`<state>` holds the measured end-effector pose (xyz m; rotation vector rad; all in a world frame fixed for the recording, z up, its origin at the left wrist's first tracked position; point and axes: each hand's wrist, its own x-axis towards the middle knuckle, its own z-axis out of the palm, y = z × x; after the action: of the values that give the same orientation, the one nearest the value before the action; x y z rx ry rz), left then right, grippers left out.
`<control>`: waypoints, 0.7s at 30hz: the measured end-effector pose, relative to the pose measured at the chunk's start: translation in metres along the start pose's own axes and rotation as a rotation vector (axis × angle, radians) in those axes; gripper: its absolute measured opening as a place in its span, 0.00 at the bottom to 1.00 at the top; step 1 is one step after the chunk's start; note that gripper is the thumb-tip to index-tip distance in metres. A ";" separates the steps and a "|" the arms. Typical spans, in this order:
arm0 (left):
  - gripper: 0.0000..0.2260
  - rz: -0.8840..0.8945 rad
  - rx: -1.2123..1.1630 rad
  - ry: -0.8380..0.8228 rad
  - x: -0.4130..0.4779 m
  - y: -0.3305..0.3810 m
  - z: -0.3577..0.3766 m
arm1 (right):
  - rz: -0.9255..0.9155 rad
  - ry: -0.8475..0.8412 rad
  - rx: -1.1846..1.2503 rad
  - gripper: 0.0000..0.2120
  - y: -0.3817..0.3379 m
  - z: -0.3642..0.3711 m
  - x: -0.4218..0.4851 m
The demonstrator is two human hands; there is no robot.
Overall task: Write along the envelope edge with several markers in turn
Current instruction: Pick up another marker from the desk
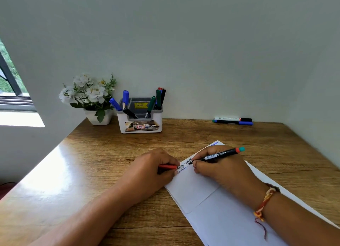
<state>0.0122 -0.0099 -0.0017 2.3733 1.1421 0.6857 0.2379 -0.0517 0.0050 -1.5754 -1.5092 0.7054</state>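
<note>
A white envelope [211, 205] lies slanted on the wooden desk, with handwriting along its upper left edge. My right hand [219, 169] grips a black marker [217, 156] with a red band and teal end, its tip touching the envelope edge. My left hand [152, 169] rests at the envelope's left corner, its fingers curled round a red cap [167, 166].
A white organiser [140, 123] holding several markers stands by the back wall, beside a white pot of flowers [88, 95]. Two or three markers [232, 121] lie at the back right. The wooden desk [92, 163] ends at its left edge below a window.
</note>
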 end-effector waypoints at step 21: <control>0.11 -0.003 0.022 -0.030 -0.003 0.004 -0.002 | -0.009 -0.020 0.014 0.08 0.004 0.002 0.005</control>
<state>0.0115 -0.0144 0.0006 2.3915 1.1459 0.6377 0.2386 -0.0461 0.0014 -1.5546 -1.5217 0.7267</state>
